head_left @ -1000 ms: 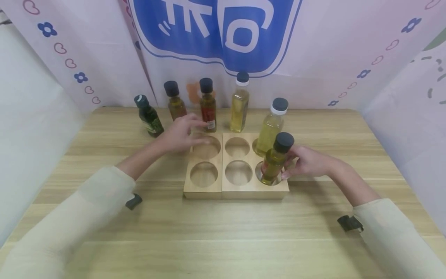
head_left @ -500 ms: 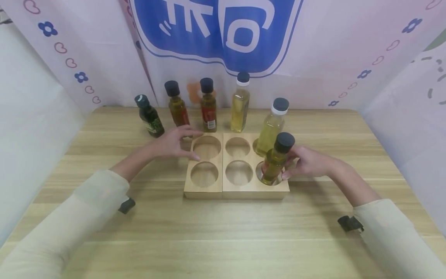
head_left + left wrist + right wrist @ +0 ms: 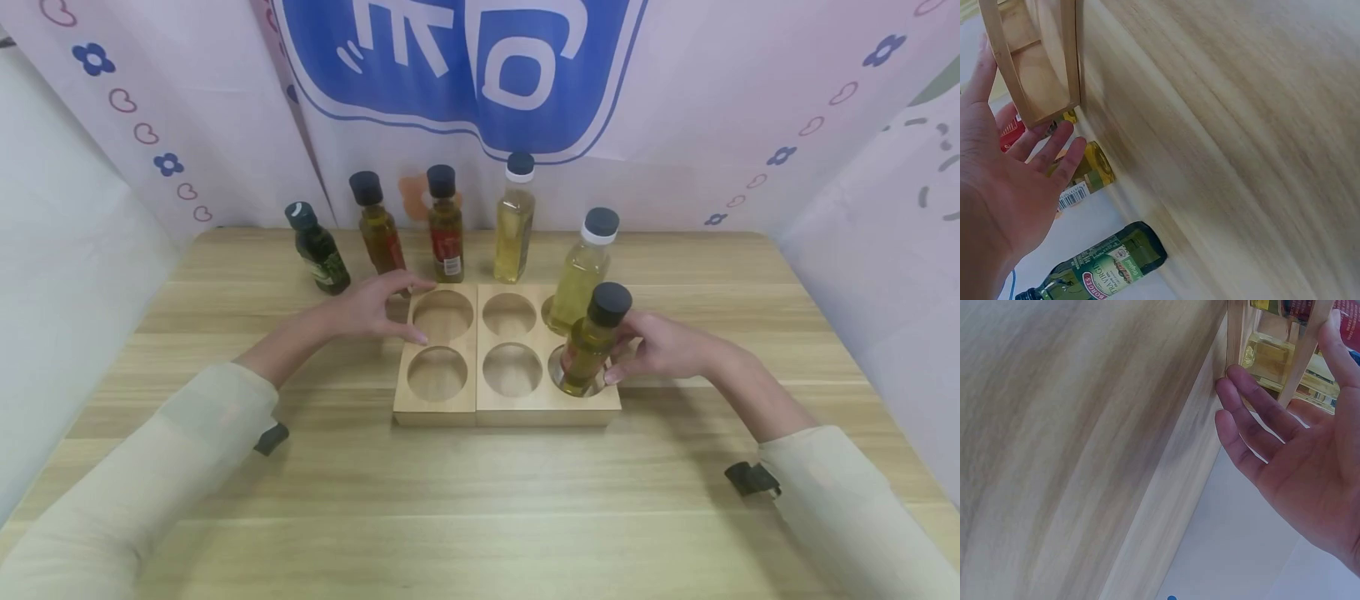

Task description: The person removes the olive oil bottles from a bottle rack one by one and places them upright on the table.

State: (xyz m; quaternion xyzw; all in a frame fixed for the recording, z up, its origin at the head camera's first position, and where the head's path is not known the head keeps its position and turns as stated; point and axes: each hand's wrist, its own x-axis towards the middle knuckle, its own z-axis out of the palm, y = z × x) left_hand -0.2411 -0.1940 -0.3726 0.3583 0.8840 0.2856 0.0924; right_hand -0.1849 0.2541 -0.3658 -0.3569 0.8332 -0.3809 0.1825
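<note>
My left hand (image 3: 367, 308) is at the left end of a light wooden bottle rack (image 3: 491, 400) with several round holes. In the left wrist view its fingers (image 3: 1060, 147) are spread and fairly straight by the rack's end. My right hand (image 3: 663, 346) lies along the right end, and the right wrist view shows its straight fingers (image 3: 1260, 425) at the rack's side. A dark-capped oil bottle (image 3: 583, 354) stands in the front right hole, beside my right hand. Behind it a pale oil bottle (image 3: 581, 275) with a white-ringed cap stands in the back right hole.
Behind the rack stand a pale oil bottle (image 3: 514, 229) and two red-labelled oil bottles (image 3: 446, 237), (image 3: 382, 237). A dark green olive oil bottle (image 3: 322, 254) is farther left. A printed cloth (image 3: 660, 150) hangs along the back of the wooden table (image 3: 480, 508).
My left hand has drawn back left and toward me, from over the back left hole to the rack's left end. The right hand and the bottles stay in place.
</note>
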